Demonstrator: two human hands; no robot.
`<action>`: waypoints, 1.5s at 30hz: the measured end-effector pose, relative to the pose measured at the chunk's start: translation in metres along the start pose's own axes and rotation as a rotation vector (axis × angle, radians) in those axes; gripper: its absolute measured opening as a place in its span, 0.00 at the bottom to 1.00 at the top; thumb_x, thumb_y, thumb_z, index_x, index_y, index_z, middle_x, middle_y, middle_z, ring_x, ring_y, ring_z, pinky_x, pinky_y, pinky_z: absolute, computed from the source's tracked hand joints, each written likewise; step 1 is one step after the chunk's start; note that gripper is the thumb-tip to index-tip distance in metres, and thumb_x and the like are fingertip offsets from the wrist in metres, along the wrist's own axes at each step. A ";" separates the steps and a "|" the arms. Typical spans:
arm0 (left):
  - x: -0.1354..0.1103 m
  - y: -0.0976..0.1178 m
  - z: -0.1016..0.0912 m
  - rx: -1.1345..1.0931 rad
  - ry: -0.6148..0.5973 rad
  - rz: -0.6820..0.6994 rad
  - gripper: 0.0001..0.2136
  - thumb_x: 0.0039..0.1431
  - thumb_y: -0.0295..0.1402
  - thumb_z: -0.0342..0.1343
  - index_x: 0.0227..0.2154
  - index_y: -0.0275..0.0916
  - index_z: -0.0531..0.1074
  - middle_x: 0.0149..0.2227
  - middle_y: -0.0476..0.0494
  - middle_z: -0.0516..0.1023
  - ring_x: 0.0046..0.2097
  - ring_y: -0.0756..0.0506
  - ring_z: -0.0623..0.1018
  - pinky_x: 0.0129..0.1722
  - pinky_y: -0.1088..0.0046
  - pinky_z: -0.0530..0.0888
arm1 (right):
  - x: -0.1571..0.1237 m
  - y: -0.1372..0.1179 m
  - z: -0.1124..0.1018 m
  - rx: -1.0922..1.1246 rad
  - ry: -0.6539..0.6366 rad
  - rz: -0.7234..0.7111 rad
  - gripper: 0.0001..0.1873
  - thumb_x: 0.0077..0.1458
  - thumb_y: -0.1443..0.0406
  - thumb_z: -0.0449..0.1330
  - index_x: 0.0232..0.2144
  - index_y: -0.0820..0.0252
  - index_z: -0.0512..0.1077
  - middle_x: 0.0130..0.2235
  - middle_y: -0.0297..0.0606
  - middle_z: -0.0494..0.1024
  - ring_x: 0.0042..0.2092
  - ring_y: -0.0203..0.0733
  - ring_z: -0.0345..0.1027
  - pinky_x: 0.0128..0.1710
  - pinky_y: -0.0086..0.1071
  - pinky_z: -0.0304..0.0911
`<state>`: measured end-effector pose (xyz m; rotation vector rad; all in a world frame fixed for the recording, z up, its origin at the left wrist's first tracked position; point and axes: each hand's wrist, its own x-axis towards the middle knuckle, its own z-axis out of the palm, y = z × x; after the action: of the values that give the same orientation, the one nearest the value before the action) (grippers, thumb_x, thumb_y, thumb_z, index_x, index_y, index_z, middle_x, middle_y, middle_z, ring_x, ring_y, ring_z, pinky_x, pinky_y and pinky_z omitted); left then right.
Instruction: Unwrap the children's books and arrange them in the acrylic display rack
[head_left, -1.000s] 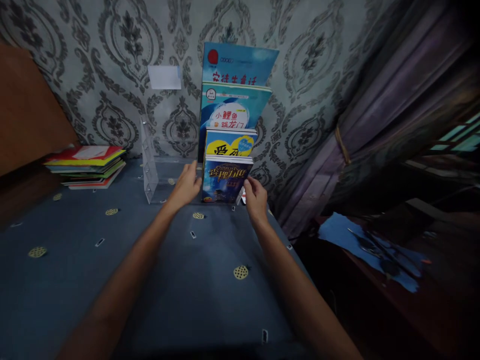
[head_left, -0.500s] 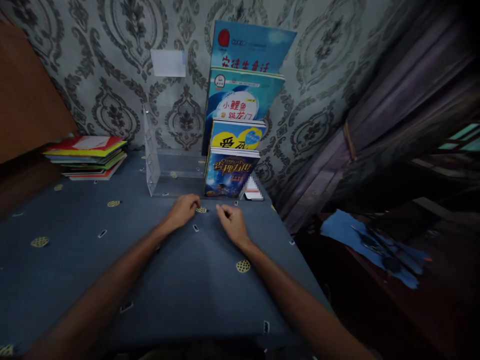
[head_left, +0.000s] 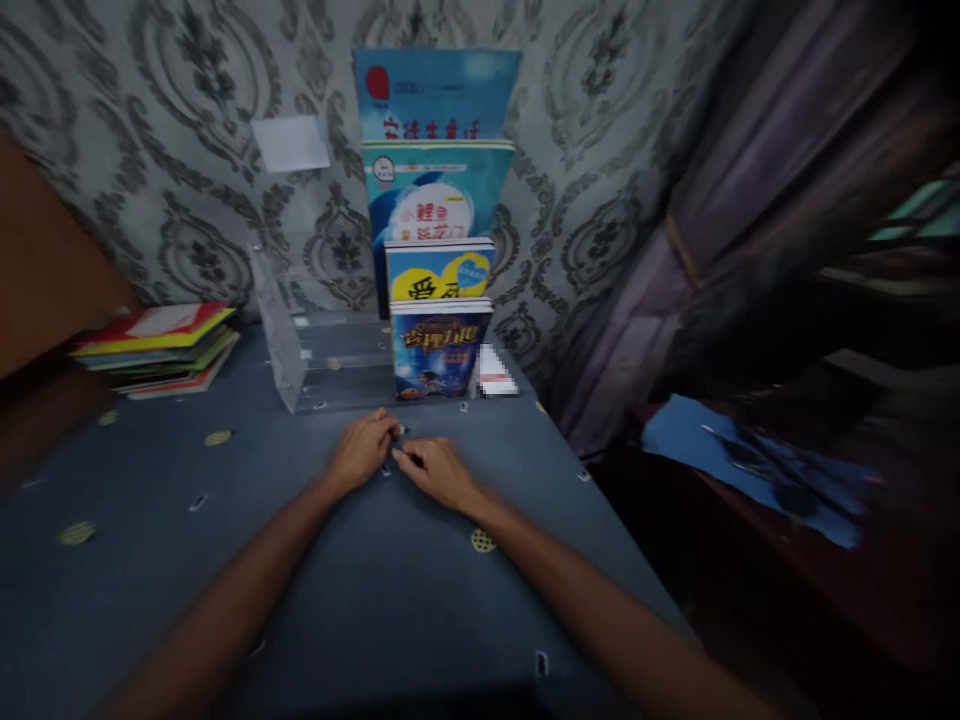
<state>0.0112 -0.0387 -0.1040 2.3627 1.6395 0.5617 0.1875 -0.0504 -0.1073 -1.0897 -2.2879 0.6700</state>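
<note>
My left hand (head_left: 362, 450) and my right hand (head_left: 435, 470) rest close together on the blue patterned tablecloth (head_left: 315, 580), fingers curled, knuckles almost touching; nothing shows in either. Just beyond them stands a clear acrylic tiered rack (head_left: 289, 330). Its right side holds several books in rising steps: a dark blue one (head_left: 439, 352) in front, a yellow and blue one (head_left: 439, 272) behind it, then a teal one (head_left: 435, 195) and a tall blue one (head_left: 435, 95) at the back.
A stack of colourful books (head_left: 161, 345) lies at the far left by a brown board (head_left: 45, 270). Patterned wallpaper (head_left: 172, 150) backs the table. A purple curtain (head_left: 720, 200) hangs to the right, above a dark surface with blue paper (head_left: 720, 450).
Both hands left the front book in the rack and drew back toward me onto the cloth, closing together. The view shifted slightly to the right.
</note>
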 end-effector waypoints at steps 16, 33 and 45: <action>-0.003 -0.018 -0.029 0.156 -0.028 0.104 0.12 0.62 0.21 0.48 0.36 0.39 0.75 0.40 0.44 0.76 0.41 0.46 0.76 0.42 0.72 0.71 | 0.002 0.000 -0.001 0.034 0.003 0.013 0.25 0.64 0.52 0.46 0.18 0.55 0.54 0.19 0.32 0.62 0.23 0.37 0.57 0.28 0.33 0.46; 0.014 -0.278 -0.216 0.603 0.398 -0.668 0.20 0.67 0.29 0.40 0.55 0.30 0.72 0.58 0.25 0.73 0.62 0.33 0.71 0.59 0.54 0.68 | 0.002 0.008 0.001 0.065 0.010 0.038 0.30 0.68 0.47 0.44 0.19 0.55 0.59 0.20 0.33 0.69 0.23 0.38 0.64 0.27 0.31 0.57; 0.045 -0.363 -0.233 0.576 -0.022 -0.715 0.36 0.67 0.54 0.36 0.67 0.33 0.62 0.68 0.27 0.65 0.66 0.30 0.68 0.60 0.49 0.69 | 0.003 0.010 0.001 0.122 0.083 0.088 0.33 0.67 0.43 0.46 0.18 0.54 0.67 0.21 0.35 0.72 0.25 0.40 0.66 0.28 0.31 0.64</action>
<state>-0.3832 0.1231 -0.0229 1.8192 2.6969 -0.0939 0.1910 -0.0429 -0.1132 -1.1431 -2.1103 0.7732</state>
